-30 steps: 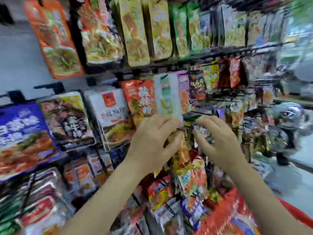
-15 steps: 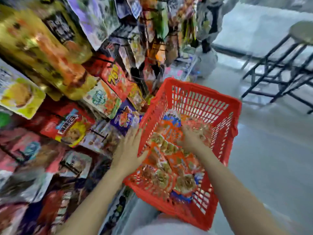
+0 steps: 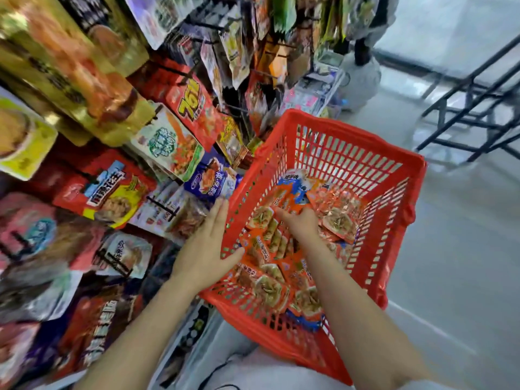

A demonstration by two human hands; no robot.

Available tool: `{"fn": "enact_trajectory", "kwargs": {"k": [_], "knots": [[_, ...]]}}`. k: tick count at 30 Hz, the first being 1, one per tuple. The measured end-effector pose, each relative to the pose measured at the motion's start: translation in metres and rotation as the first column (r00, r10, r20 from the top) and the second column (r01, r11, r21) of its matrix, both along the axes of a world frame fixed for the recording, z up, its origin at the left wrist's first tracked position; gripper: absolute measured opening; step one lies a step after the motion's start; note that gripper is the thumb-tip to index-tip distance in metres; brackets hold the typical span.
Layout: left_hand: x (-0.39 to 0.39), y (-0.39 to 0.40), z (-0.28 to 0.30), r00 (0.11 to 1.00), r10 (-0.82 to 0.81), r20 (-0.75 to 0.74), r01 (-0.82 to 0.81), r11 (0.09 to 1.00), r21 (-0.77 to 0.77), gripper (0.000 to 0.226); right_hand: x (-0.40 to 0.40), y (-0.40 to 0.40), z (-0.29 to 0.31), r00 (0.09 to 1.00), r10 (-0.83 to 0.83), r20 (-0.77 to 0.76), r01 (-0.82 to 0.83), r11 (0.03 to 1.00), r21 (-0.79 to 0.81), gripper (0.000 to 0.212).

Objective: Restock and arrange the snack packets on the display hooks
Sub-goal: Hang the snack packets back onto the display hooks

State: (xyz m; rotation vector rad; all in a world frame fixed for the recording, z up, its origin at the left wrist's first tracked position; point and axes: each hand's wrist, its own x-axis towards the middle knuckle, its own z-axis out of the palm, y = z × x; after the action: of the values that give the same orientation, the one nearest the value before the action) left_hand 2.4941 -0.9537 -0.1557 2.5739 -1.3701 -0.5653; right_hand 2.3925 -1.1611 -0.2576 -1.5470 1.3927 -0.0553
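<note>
The head view looks steeply down along a display rack [image 3: 197,114] that fills the left half; black hooks [image 3: 166,205] jut out of it, each hung with overlapping snack bags; a red bag marked 76 [image 3: 194,108] sits near the middle, a white and green bag [image 3: 168,143] just below it, a blue bag [image 3: 209,180] beside the basket's left wall; the packs nearest the camera on the far left are smeared with blur and unreadable.

A red plastic basket [image 3: 374,170] with slotted walls sits in the lower centre, its near edge above a pale garment at the frame's bottom; inside lies a loose heap of orange snack packets [image 3: 267,288], with a blue and white packet [image 3: 295,185] toward the far end.

The left hand [image 3: 205,249] lies flat against the outside of the basket's left wall, fingers straight and spread, thumb over the rim, clasping nothing; the right hand [image 3: 301,223] is down among the orange packets, fingers resting on them; whether it has closed on one cannot be told.

To the right the floor [image 3: 464,263] is smooth and pale grey; a black metal frame [image 3: 472,114] with crossed legs stands on it at the upper right; a grey rounded object [image 3: 361,80] sits at the far end of the rack.
</note>
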Motion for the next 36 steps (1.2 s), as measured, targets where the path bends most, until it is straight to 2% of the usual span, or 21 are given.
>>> {"fn": "enact_trajectory", "kwargs": {"k": [2,4,6,8,16,18,20,23,25,28,31,33,34,35,36], "knots": [[0.001,0.000,-0.001,1.000,0.001,0.007,-0.001,1.000,-0.008,0.101,0.009,0.009,0.002,0.998,0.063,-0.003,-0.063,0.997,-0.051,0.075],[0.000,-0.001,-0.001,1.000,0.010,0.004,-0.010,1.000,-0.004,0.101,0.022,0.022,0.006,0.992,0.117,0.041,-0.110,0.984,-0.137,0.077],[-0.002,-0.001,0.001,1.000,0.020,0.004,-0.020,1.000,0.022,0.100,0.031,0.031,0.005,0.991,0.079,0.107,-0.068,0.992,-0.107,0.092],[-0.003,-0.001,0.003,1.000,0.027,0.005,-0.027,0.999,0.037,0.100,0.034,0.033,0.003,0.996,0.031,0.087,-0.026,0.998,-0.065,0.101],[0.000,0.001,-0.004,1.000,0.018,0.016,-0.018,0.999,0.051,0.101,0.028,0.035,-0.005,0.995,0.092,0.027,-0.083,0.965,-0.248,0.067],[0.000,0.001,-0.005,1.000,0.015,0.014,-0.015,0.999,0.045,0.101,0.025,0.029,-0.007,0.993,0.050,0.110,-0.033,0.988,-0.153,0.066],[0.000,0.002,-0.005,1.000,0.014,0.009,-0.015,0.999,0.038,0.101,0.024,0.022,-0.010,0.980,0.007,0.200,-0.010,1.000,0.017,0.070],[0.000,0.002,-0.006,1.000,0.017,0.014,-0.017,1.000,0.025,0.101,0.031,0.016,-0.010,0.983,-0.008,0.182,-0.025,0.983,0.180,0.091],[-0.001,0.002,-0.004,1.000,0.023,0.016,-0.023,0.999,0.036,0.101,0.038,0.015,-0.008,0.988,-0.036,0.149,0.001,0.972,0.234,0.103],[-0.002,0.000,-0.002,1.000,0.027,0.008,-0.028,0.999,0.040,0.101,0.042,0.011,-0.014,0.983,-0.064,0.169,0.014,0.959,0.283,0.109],[-0.001,0.001,-0.001,1.000,0.022,0.008,-0.023,0.999,0.045,0.100,0.036,0.002,-0.044,0.978,-0.081,0.194,0.011,0.942,0.336,0.108],[-0.001,0.001,-0.001,1.000,0.021,0.011,-0.022,0.998,0.058,0.100,0.026,-0.004,-0.062,0.964,-0.136,0.229,0.041,0.925,0.377,0.117],[-0.001,0.000,-0.001,1.000,0.019,0.013,-0.019,0.998,0.059,0.100,0.021,-0.003,-0.053,0.955,-0.170,0.243,0.061,0.915,0.400,0.117],[-0.001,0.000,0.000,1.000,0.013,0.017,-0.014,0.998,0.056,0.100,0.016,-0.002,-0.042,0.940,-0.208,0.270,0.078,0.902,0.425,0.107],[-0.001,0.000,0.001,1.000,0.007,0.020,-0.008,0.999,0.053,0.099,0.011,0.000,-0.026,0.930,-0.224,0.290,0.079,0.894,0.440,0.084]]}}
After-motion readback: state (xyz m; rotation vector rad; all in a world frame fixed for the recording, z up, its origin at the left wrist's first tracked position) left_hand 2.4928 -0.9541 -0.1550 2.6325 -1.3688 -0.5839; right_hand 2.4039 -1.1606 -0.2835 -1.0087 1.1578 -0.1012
